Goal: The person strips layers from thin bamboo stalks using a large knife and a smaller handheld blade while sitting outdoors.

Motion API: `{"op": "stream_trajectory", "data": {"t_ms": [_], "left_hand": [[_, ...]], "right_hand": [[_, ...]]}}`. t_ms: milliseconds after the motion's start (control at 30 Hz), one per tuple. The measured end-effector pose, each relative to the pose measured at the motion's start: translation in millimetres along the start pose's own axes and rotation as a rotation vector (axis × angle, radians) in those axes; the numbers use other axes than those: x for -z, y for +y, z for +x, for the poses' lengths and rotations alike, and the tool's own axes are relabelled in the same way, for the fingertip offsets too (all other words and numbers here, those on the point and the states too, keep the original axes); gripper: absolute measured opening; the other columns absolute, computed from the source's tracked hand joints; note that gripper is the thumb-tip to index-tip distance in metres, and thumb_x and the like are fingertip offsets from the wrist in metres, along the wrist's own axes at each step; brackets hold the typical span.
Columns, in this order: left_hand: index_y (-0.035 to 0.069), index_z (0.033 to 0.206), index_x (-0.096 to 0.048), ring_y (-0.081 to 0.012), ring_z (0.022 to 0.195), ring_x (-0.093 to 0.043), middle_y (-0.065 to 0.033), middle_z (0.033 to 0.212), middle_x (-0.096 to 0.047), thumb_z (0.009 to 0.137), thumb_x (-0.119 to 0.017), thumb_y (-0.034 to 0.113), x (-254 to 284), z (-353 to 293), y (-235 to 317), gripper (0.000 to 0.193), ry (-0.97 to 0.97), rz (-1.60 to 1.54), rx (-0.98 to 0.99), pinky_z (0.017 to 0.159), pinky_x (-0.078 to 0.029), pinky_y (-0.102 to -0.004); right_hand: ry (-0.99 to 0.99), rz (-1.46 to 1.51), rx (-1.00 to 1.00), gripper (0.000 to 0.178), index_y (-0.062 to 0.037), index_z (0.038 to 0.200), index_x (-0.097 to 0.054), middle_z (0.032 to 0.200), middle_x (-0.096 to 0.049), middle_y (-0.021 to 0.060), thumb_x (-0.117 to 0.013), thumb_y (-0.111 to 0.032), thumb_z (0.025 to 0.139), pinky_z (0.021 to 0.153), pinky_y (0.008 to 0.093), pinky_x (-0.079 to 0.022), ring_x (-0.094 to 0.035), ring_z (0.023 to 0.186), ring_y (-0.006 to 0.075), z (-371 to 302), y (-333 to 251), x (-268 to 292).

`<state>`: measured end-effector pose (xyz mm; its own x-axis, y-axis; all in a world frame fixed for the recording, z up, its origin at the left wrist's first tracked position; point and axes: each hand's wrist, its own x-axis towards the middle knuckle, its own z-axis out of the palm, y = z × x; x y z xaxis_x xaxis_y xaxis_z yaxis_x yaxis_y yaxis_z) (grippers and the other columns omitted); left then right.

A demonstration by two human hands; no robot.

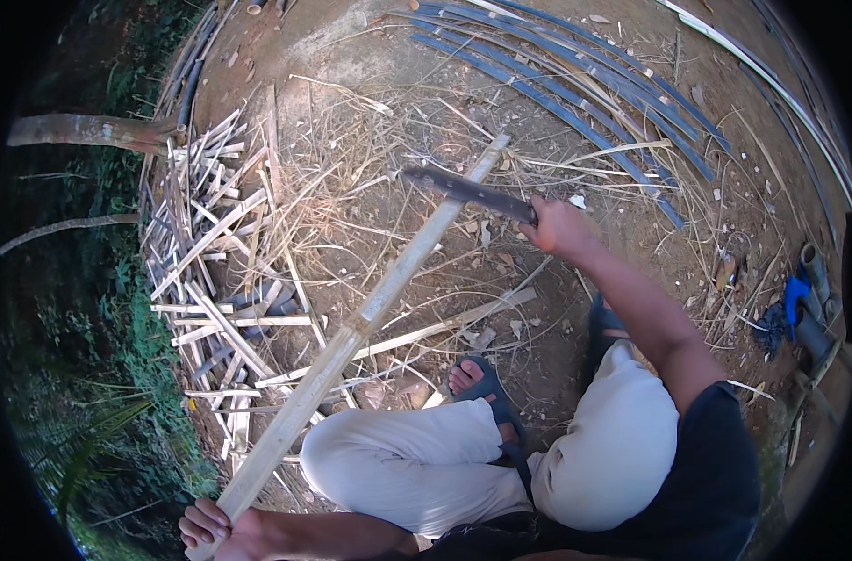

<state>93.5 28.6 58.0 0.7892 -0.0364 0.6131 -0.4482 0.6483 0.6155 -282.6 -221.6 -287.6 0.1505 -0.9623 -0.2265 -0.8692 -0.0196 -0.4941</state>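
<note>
A long pale split bamboo strip (337,353) runs slantwise from the lower left up to the middle of the view. My left hand (218,530) is wrapped round its near end. In my right hand (561,227) is a machete (477,194) with a dark, broad blade that points left. The blade lies across the strip near its far end; whether it touches the wood or hovers just above cannot be made out. The machete's handle is mostly hidden inside my fingers.
Cut bamboo pieces (225,323) lie heaped at the left, beside green plants (80,346). Thin shavings (351,178) litter the dirt. Long dark bamboo strips (575,84) lie at the far right. My sandalled foot (482,388) stands below the strip. Bamboo tubes (814,327) lie at the right edge.
</note>
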Motion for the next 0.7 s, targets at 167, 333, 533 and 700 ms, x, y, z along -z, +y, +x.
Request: {"op": "stream_trajectory", "data": {"t_ms": [167, 333, 533, 700], "left_hand": [[0.01, 0.079, -0.033, -0.0131, 0.048, -0.022, -0.0018, 0.061, -0.028, 0.098, -0.012, 0.064, -15.6, -7.0, -2.7, 0.061, 0.067, 0.044, 0.012, 0.041, -0.021, -0.0265], [0.01, 0.079, -0.033, -0.0141, 0.047, -0.022, -0.0021, 0.062, -0.029, 0.098, -0.014, 0.062, 3.9, 8.5, -17.0, 0.059, 0.068, -0.023, 0.059, 0.041, -0.023, -0.0273], [0.008, 0.076, -0.036, -0.0156, 0.048, -0.029, -0.0049, 0.063, -0.032, 0.094, -0.014, 0.062, 9.8, 3.0, -9.4, 0.061, 0.014, -0.013, 0.139, 0.043, -0.026, -0.0307], [0.004, 0.08, -0.039, -0.0198, 0.055, -0.036, -0.0088, 0.073, -0.036, 0.092, -0.03, 0.049, 7.4, -2.0, -12.3, 0.047, 0.0, -0.205, 0.121, 0.054, -0.032, -0.0347]], "right_hand": [[0.006, 0.166, -0.316, 0.036, 0.0014, 0.095, -0.067, 0.089, -0.069, 0.0239, -0.064, -0.033, 0.083, 0.079, 0.0474, -0.054, -0.068, 0.084, 0.039, 33.6, 45.0, 4.4], [0.04, 0.178, -0.177, 0.038, -0.0005, 0.099, -0.067, 0.095, -0.069, 0.0227, -0.064, -0.035, 0.083, 0.08, 0.0474, -0.054, -0.069, 0.087, 0.037, 3.2, 31.4, -14.0], [-0.013, 0.019, -0.315, 0.037, -0.001, 0.102, -0.068, 0.095, -0.07, 0.0215, -0.063, -0.033, 0.085, 0.081, 0.0465, -0.055, -0.069, 0.089, 0.037, 35.0, 73.3, 16.1], [0.074, 0.182, -0.162, 0.035, 0.0007, 0.095, -0.066, 0.085, -0.068, 0.024, -0.064, -0.032, 0.083, 0.076, 0.0481, -0.054, -0.068, 0.083, 0.0391, -6.2, 22.5, -6.5]]}}
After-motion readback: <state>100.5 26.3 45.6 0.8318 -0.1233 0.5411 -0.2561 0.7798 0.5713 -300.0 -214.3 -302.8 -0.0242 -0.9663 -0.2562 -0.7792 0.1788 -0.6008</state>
